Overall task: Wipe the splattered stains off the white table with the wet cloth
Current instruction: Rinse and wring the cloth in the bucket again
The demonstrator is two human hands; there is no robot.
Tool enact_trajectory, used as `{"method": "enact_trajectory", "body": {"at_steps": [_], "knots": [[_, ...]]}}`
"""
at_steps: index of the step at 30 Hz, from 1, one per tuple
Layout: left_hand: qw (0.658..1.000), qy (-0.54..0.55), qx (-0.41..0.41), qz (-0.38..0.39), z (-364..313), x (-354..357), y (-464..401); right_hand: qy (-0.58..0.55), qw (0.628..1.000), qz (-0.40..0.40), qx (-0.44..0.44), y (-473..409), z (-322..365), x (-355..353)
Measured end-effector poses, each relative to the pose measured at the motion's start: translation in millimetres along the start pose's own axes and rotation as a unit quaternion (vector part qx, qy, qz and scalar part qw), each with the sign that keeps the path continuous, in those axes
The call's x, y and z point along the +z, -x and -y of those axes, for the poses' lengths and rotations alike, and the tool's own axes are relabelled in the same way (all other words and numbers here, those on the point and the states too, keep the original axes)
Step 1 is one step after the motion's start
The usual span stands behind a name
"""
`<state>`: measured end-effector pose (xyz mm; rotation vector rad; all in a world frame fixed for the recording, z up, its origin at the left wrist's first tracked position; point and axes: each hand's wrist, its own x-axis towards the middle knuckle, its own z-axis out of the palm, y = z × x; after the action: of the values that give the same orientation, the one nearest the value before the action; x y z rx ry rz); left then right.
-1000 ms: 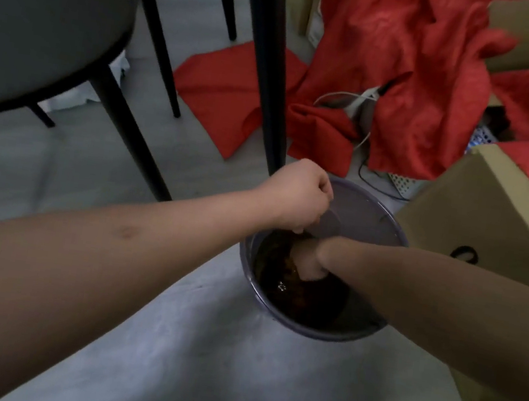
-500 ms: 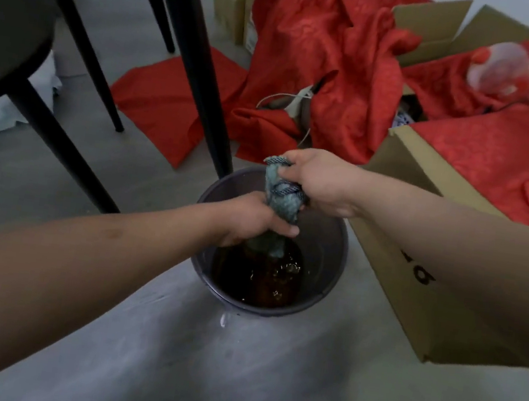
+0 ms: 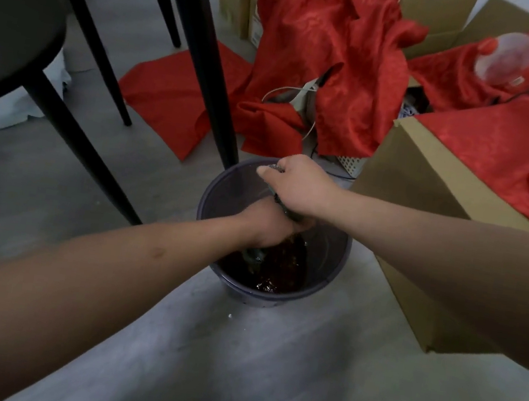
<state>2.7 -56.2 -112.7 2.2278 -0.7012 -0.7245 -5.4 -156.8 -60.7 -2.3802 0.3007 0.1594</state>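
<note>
A dark round bucket (image 3: pixel 334 271) stands on the grey floor, holding dark brownish water (image 3: pixel 280 270). Both my hands are over it, gripping a wet grey-blue cloth (image 3: pixel 253 255) that is twisted between them. My right hand (image 3: pixel 296 184) grips the cloth's upper end at the bucket's far rim. My left hand (image 3: pixel 266 226) grips the cloth lower down, inside the bucket, and a bit of cloth pokes out below it. Most of the cloth is hidden by the hands. The white table top is not in view.
A black table leg (image 3: pixel 214 67) comes down just behind the bucket. A dark chair (image 3: pixel 12 29) with black legs stands at the left. A cardboard box (image 3: pixel 423 222) sits close on the right, with red fabric (image 3: pixel 327 56) draped over boxes behind.
The hands have lifted the cloth out of the water and twisted it between them. My right hand now sits above my left, which has sunk lower into the bucket.
</note>
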Motion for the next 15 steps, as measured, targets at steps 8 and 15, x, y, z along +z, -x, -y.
{"method": "enact_trajectory", "body": {"at_steps": [8,15], "knots": [[0.950,-0.202,-0.151,0.186,4.0,-30.8,-2.9,0.259,0.954,0.147,-0.024,-16.3,-26.9,28.9],[0.976,-0.125,-0.139,0.109,6.2,-64.9,-17.6,0.444,0.781,0.436,-0.045,-16.3,-37.2,98.0]]}}
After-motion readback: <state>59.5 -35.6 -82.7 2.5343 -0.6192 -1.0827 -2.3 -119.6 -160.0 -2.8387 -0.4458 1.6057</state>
